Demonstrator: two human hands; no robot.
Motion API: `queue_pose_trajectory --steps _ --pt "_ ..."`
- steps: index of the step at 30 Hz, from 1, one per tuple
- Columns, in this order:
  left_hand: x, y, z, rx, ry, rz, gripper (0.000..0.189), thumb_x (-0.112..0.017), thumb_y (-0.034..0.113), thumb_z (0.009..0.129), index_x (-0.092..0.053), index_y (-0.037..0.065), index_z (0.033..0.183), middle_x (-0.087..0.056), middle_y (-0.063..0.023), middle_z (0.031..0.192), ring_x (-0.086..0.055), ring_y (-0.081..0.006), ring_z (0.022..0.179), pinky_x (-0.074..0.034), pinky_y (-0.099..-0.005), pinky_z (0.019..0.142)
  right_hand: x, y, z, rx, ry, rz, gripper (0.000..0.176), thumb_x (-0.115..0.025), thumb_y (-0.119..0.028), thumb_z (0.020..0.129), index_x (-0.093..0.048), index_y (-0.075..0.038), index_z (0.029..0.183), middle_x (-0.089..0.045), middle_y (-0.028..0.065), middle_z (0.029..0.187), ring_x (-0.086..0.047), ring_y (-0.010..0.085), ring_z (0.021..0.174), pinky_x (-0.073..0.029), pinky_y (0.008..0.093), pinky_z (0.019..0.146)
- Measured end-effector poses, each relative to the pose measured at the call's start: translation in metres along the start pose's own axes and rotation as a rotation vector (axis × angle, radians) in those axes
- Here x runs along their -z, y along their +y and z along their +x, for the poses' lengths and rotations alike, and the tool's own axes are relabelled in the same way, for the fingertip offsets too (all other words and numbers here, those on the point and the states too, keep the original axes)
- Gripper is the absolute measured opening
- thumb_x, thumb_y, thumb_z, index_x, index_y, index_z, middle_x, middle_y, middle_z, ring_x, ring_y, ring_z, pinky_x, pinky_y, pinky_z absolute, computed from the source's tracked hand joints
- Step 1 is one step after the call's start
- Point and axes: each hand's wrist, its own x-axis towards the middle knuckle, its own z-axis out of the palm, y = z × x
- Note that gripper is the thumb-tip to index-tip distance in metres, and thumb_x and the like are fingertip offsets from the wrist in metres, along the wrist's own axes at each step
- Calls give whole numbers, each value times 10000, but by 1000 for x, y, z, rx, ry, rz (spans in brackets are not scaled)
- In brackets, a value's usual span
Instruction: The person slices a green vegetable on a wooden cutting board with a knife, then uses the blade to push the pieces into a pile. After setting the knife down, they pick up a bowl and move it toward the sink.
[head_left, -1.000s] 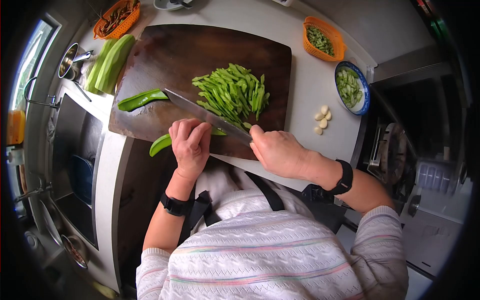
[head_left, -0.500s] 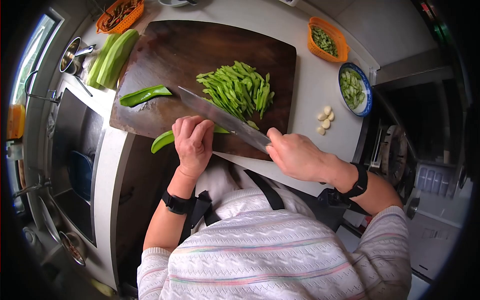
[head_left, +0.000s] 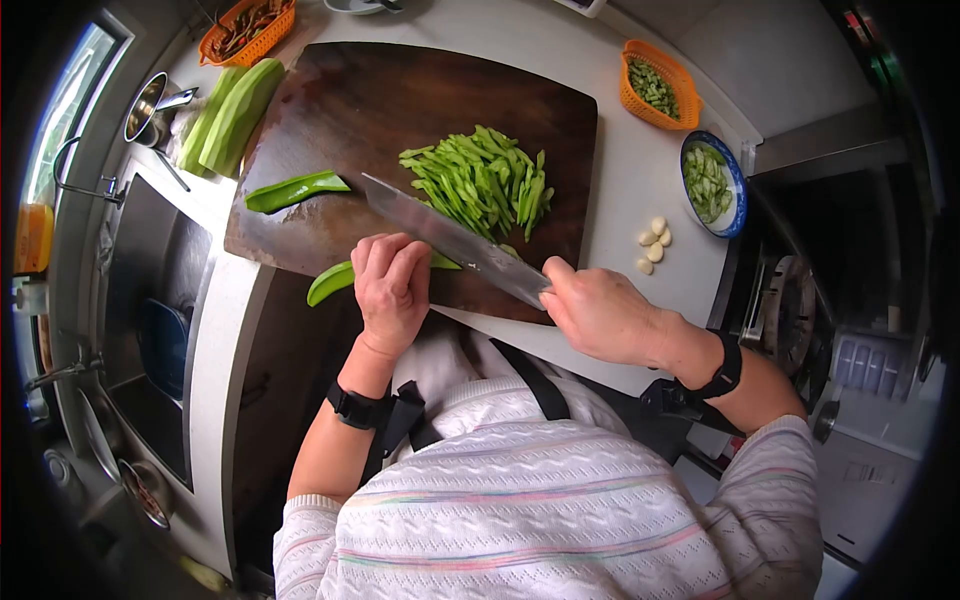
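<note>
On the dark wooden cutting board (head_left: 300, 235), my left hand (head_left: 391, 290) presses curled fingers onto a long flat green pod (head_left: 330, 283). One end of the pod shows left of the hand, and a short stretch shows on the right near the blade. My right hand (head_left: 610, 312) grips the handle of a wide kitchen knife (head_left: 450, 240), its blade slanting across the board close to my left fingertips. Beyond the blade lies a heap of thin green slices (head_left: 480, 180). Another green piece (head_left: 297, 190), glossy inside, rests at the board's left.
Peeled garlic cloves (head_left: 655, 245) and a blue-rimmed bowl of green slices (head_left: 738, 195) are on the right. An orange basket (head_left: 655, 85) holds chopped greens. Peeled pale-green gourds (head_left: 238, 115) lie at the left, near the sink (head_left: 145, 240) and another orange basket (head_left: 250, 32).
The view has shifted slightly. Both hands, the knife and the pod keep nearly the same places on the board.
</note>
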Motion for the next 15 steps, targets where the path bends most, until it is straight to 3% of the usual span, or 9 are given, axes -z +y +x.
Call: queue_pose_trajectory --steps 5,7,15 --pt "-1 0 -1 4 14 -20 205 -702 -27 689 -635 65 859 -585 -57 879 -559 -263 859 -417 -361 748 -12 4 11 31 24 41 193 -512 -142 931 -405 17 913 -553 229 621 -576 448 632 -450 514 582" --pt "-1 2 1 2 -2 15 197 -699 -42 711 -637 60 867 -595 -75 883 -565 -284 856 -466 -353 750 -21 2 26 96 88 31 197 -516 -141 928 -406 21 908 -556 231 622 -575 450 632 -453 516 585" --pt "-1 1 -1 4 -4 -11 202 -691 -43 706 -631 56 872 -589 -74 889 -561 -284 862 -452 -361 757 -7 6 3 9 25 14 166 -488 -123 934 -417 20 889 -593 220 630 -616 429 649 -484 511 602"
